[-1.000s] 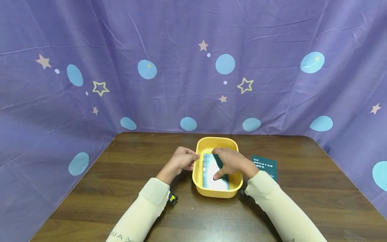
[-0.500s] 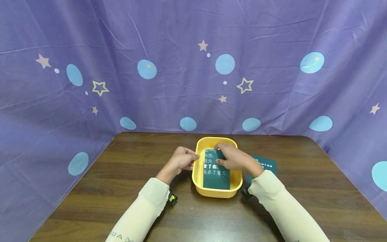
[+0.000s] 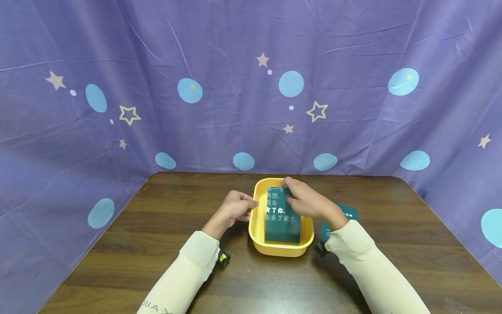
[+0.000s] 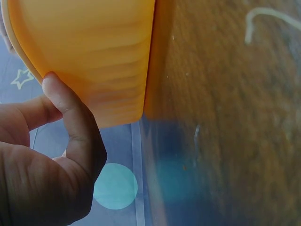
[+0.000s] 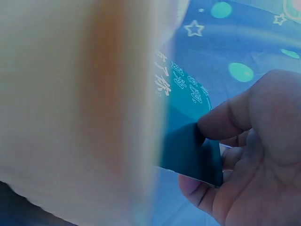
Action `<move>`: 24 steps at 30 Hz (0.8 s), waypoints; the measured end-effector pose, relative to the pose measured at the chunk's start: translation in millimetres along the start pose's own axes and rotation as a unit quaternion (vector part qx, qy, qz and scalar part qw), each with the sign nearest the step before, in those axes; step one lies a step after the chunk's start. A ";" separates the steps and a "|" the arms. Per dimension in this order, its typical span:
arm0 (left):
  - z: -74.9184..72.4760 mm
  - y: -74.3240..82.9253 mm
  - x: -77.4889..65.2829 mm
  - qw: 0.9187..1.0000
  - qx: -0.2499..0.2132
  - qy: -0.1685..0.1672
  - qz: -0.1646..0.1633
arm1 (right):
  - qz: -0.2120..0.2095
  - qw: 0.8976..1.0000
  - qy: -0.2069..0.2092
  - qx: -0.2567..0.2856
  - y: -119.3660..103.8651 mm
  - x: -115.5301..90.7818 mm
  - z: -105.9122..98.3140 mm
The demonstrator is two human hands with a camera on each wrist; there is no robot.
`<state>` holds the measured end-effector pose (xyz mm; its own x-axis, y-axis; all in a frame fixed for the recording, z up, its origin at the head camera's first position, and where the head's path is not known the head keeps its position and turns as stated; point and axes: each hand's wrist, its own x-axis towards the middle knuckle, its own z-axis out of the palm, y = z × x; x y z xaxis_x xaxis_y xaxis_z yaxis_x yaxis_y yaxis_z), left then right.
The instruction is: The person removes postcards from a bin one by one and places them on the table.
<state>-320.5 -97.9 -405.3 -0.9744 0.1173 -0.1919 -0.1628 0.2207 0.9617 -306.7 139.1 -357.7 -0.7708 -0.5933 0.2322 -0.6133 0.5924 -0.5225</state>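
1. Head view: the right hand (image 3: 307, 201) pinches the far end of a dark green card (image 3: 281, 216) with white print, thumb and fingers closed on its top edge. The card leans in the yellow tub (image 3: 259, 205), its near end down at the tub's near wall and its far end raised at the far rim.
2. The left hand (image 3: 234, 209) curls against the tub's left wall and steadies it on the brown table (image 3: 157, 226). A second green card (image 3: 345, 213) lies on the table just right of the tub, partly hidden by the right wrist. A purple cloth (image 3: 117, 65) with stars and dots hangs behind.
3. Left wrist view: the thumb (image 4: 63, 101) presses the tub's orange-yellow wall (image 4: 94, 52); the other fingers are mostly out of sight.
4. Right wrist view: the fingers (image 5: 230, 117) and thumb clamp the card's (image 5: 188, 113) edge beside the blurred tub wall.
5. Judgement: the step looks like moving the card at the tub. Whether it goes in or out cannot be told. Either way, the next move calls for a firm pinch while the left hand keeps the tub from sliding.
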 end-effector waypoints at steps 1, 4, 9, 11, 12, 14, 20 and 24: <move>0.1 0.1 0.1 1.000 0.000 0.000 0.000 | 0.000 1.000 0.004 -0.002 -1.0 -1.0 -2.5; 0.2 0.5 0.2 1.000 0.003 -0.001 -0.002 | 0.000 1.000 0.010 0.003 -2.6 -4.1 -10.6; -0.7 0.6 0.7 1.000 0.012 -0.001 -0.003 | -0.010 0.999 0.043 0.004 -3.4 -9.4 -26.9; -1.3 0.5 0.8 1.000 0.014 -0.002 -0.002 | -0.007 0.998 0.060 0.004 -3.8 -12.4 -34.7; -1.4 0.5 0.7 1.000 0.015 -0.003 -0.002 | -0.004 0.998 0.069 0.002 -3.1 -14.1 -38.6; -1.6 0.7 0.5 1.000 0.013 -0.005 -0.005 | 0.008 0.997 0.082 0.004 -2.2 -18.2 -46.7; -1.8 0.4 0.8 1.000 0.014 -0.005 -0.006 | 0.054 0.993 0.107 0.013 9.1 -31.1 -69.1; -1.9 0.0 1.7 1.000 0.015 -0.005 -0.007 | 0.087 0.989 0.117 -0.005 23.5 -38.1 -80.6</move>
<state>-322.4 -99.6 -405.2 -0.9705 0.1230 -0.2072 -0.1714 0.2519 0.9525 -305.7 219.6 -312.7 -0.8828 -0.3404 0.3238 -0.4689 0.6806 -0.5630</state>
